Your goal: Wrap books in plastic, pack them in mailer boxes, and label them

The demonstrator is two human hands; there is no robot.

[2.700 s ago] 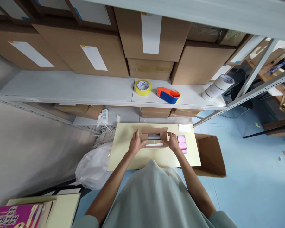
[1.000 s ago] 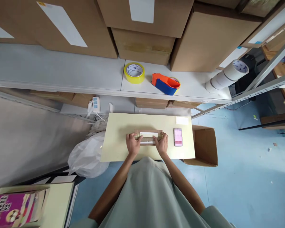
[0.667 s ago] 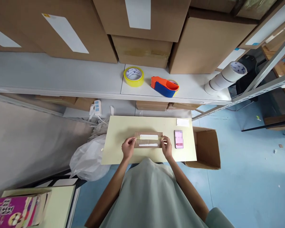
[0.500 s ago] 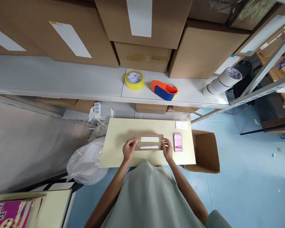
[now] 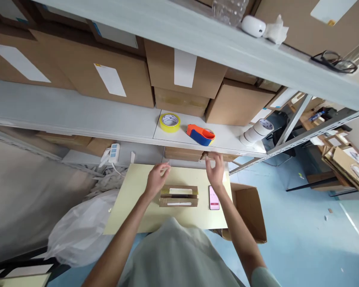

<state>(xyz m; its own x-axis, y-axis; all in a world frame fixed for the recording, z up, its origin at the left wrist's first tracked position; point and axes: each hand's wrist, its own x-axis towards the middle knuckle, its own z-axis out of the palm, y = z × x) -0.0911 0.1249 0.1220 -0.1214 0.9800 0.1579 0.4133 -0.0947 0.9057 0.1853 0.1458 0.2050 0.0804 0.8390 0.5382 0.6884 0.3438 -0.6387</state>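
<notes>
Small box (image 5: 179, 200): on the desk (image 5: 131, 211), left of the phone (image 5: 214, 197); brown cardboard, top flaps parted, dark slot between; pale strips on near and far side; neither hand touching it, as far as visible
Left hand (image 5: 156, 178): raised near the box's left end; fingers curled, thumb close to forefinger; pale trace at the tips; cannot tell if it pinches a scrap
Right hand (image 5: 215, 173): raised beyond the phone, right of the box; fingers bent, blurred; cannot tell if anything is pinched
Box flaps: step in hand looks like opening up the top seam, judged partly done; next move seems to call for clean fingertips, then a grip on the flap edges to fold them wider
Box slot: contents too dark to make out; underside hidden
Shelf (image 5: 119, 103): yellow tape roll (image 5: 170, 128), orange-and-blue tape dispenser (image 5: 200, 135), stacked white rolls (image 5: 254, 133); all well apart from the hands
Large carton (image 5: 248, 211): on the floor, right of the desk; partly hidden by desk and right arm
Clear bottle (image 5: 229, 10): upper ledge; cut off by top edge
Phone screen: text too small to read
</notes>
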